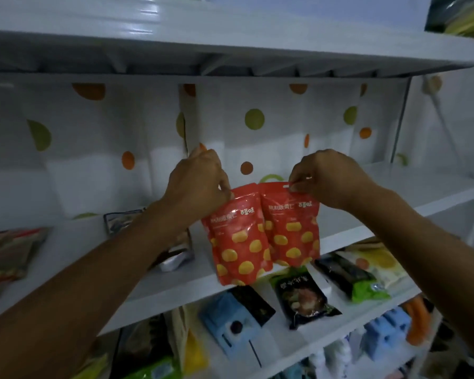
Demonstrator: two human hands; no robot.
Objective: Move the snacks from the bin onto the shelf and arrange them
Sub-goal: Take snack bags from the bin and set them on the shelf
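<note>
Two red snack pouches with yellow spots hang side by side over the front of the white middle shelf (pixel 411 187). My left hand (pixel 200 181) pinches the top edge of the left pouch (pixel 238 242). My right hand (pixel 326 179) pinches the top edge of the right pouch (pixel 293 228). The left pouch slightly overlaps the right one, and its bottom hangs lower, past the shelf's front edge. The bin is out of view.
On the same shelf lie a brown packet (pixel 8 253) at far left and a dark and silver packet (pixel 173 258) behind my left forearm. The lower shelf holds a black pouch (pixel 304 296), a green-black packet (pixel 350 277), blue boxes (pixel 230 321). A dotted white backing panel (pixel 255 119) stands behind.
</note>
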